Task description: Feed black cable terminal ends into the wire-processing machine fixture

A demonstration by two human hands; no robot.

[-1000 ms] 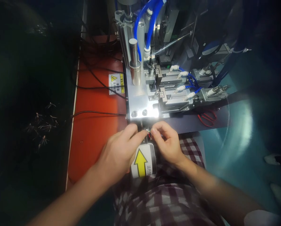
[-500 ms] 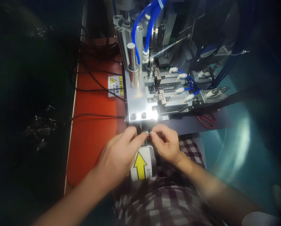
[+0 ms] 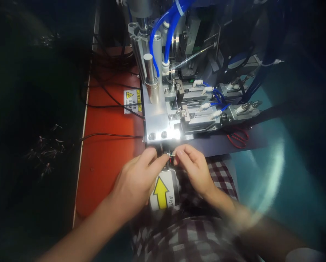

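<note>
At the front end of the metal machine bed (image 3: 158, 122), my two hands meet over a tiny part (image 3: 168, 154) with a short red wire hanging from it. My left hand (image 3: 138, 174) comes in from the left, thumb and forefinger pinched together at the part; its exact shape is too small to make out. A thin, pale wire-like piece (image 3: 173, 155) runs from the part to the fingertips of my right hand (image 3: 191, 163), which are closed on its end. Just below lies a white cover (image 3: 163, 191) with a yellow arrow.
Orange-red tabletop (image 3: 108, 156) with black cables (image 3: 110, 135) spreads to the left. Several small wired pieces (image 3: 46, 151) lie on a dark surface beyond it. Pneumatic cylinders (image 3: 201, 116) with blue hoses (image 3: 171, 32) rise ahead. Red-handled scissors or pliers (image 3: 238, 138) lie right.
The right fingertips have drawn slightly away from the part, so the thin pale piece between them now shows. The left hand stays pinched at the part. The whole view has shifted slightly.
</note>
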